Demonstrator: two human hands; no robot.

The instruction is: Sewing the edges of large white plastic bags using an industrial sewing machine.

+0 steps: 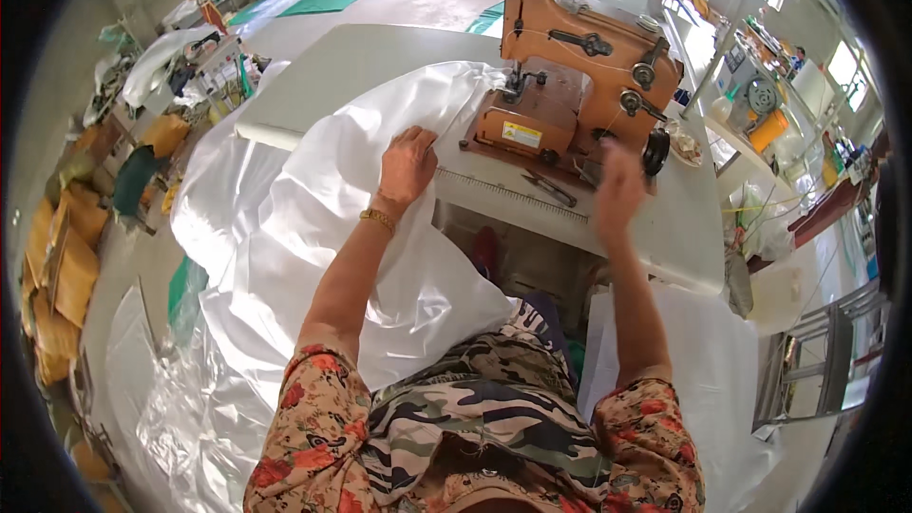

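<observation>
A large sheet of shiny white fabric [323, 161] spreads over the left of the table and down across my lap. Its far end reaches the needle area of an orange-brown sewing machine [594, 47]. My left hand [408, 168] is closed on the fabric near its right edge, left of the machine's base. Motion blurs my right hand [619, 185], raised at the machine's front right near the black handwheel [655, 151]; its fingers cannot be made out. Thread snips [551, 189] lie on the table between my hands, beside a ruler strip [508, 194].
The pale sewing table [679, 242] has an open cut-out before my lap. Clear plastic sheeting [190, 427] lies on the floor at left, near yellow-brown bundles [81, 271]. At right stand a cluttered side bench [750, 142] and a metal frame [817, 361].
</observation>
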